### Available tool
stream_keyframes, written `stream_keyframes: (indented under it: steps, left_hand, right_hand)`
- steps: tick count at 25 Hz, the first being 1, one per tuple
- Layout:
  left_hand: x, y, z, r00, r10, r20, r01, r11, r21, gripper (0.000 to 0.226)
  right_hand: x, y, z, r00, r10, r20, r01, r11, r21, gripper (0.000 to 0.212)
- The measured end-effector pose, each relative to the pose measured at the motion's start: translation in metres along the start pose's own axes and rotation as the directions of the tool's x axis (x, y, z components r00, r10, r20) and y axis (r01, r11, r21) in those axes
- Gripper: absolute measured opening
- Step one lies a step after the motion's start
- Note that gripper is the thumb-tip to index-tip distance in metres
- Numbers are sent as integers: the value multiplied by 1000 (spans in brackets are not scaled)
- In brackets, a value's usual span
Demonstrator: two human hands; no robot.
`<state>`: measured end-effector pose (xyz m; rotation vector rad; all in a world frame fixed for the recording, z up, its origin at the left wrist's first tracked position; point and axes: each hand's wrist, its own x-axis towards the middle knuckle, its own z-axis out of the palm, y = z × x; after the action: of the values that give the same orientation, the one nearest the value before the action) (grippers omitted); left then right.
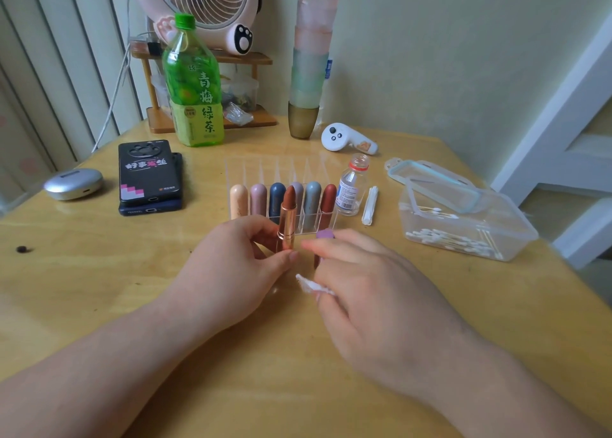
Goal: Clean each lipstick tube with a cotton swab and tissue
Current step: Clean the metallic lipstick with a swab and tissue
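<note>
My left hand (241, 265) pinches an open lipstick (287, 220) upright on the table, its rose-gold tube below a brown-red bullet. My right hand (374, 302) is beside it, blurred, holding a crumpled white tissue (311, 286) under its fingers; a purple-topped piece (325, 234), perhaps the cap, shows behind its fingertips. Several capped lipsticks stand in a clear acrylic organizer (265, 169) just behind. A few used cotton swabs (370, 205) lie to the right of the organizer.
A small clear bottle (351, 186) without cap stands right of the organizer. An open plastic box of cotton swabs (463, 229) sits at right. Stacked phones (149, 176), a green tea bottle (193, 83), stacked cups (309, 73), a white controller (347, 138) and an earbud case (73, 183) lie farther back.
</note>
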<state>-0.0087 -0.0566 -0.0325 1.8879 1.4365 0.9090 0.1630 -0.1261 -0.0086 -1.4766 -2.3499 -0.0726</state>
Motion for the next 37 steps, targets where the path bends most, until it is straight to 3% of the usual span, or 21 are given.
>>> stream_keyframes:
  steps: [3,8,10,12,13,15,17,20,25,28,32,34,37]
  left_hand:
    - [1,0,-1,1000,-19,-7,19,1000,18,12]
    - [0,2,-7,997,-73,23,71,994,82,24]
    - [-4,9,-19,994,-103,40,95,981,171,33]
    - [-12,18,-32,999,-41,31,32,974,226,32]
    - [-17,21,-35,998,24,58,-35,983,180,30]
    - [-27,27,-34,970,147,196,-135,988,-73,24]
    - [-34,28,-26,906,219,361,-131,959,-253,30]
    - [-40,24,-12,856,272,440,-132,938,-322,40]
    - [-41,20,0,911,147,386,-54,969,-242,32]
    - [-42,24,-1,909,140,394,-14,952,-306,24]
    - [-34,25,-11,938,158,309,21,863,-504,15]
    - [-33,28,-14,947,100,305,129,752,-646,14]
    - [-36,34,-12,876,103,470,295,656,-694,26]
  right_hand:
    - [-9,-23,-3,994,-113,2,113,994,3,19]
    - [-16,-22,1,988,-131,78,128,991,38,20]
    - [-18,-14,-5,995,-78,60,71,991,116,19]
    - [-22,-2,-15,997,31,66,-51,944,325,20]
    - [-24,4,-19,992,73,104,-114,872,476,20]
    - [-26,14,-27,979,92,182,-194,688,699,21]
    - [-27,18,-30,979,86,187,-199,624,755,21]
    - [-26,18,-30,973,85,216,-228,524,821,21]
    - [-25,22,-29,943,99,318,-331,395,857,25]
    - [-24,21,-30,942,155,298,-335,360,871,23]
    - [-23,28,-34,886,454,89,-296,410,863,31]
    - [-21,31,-36,845,519,126,-346,352,870,37]
    - [-18,25,-31,839,500,215,-447,408,796,53]
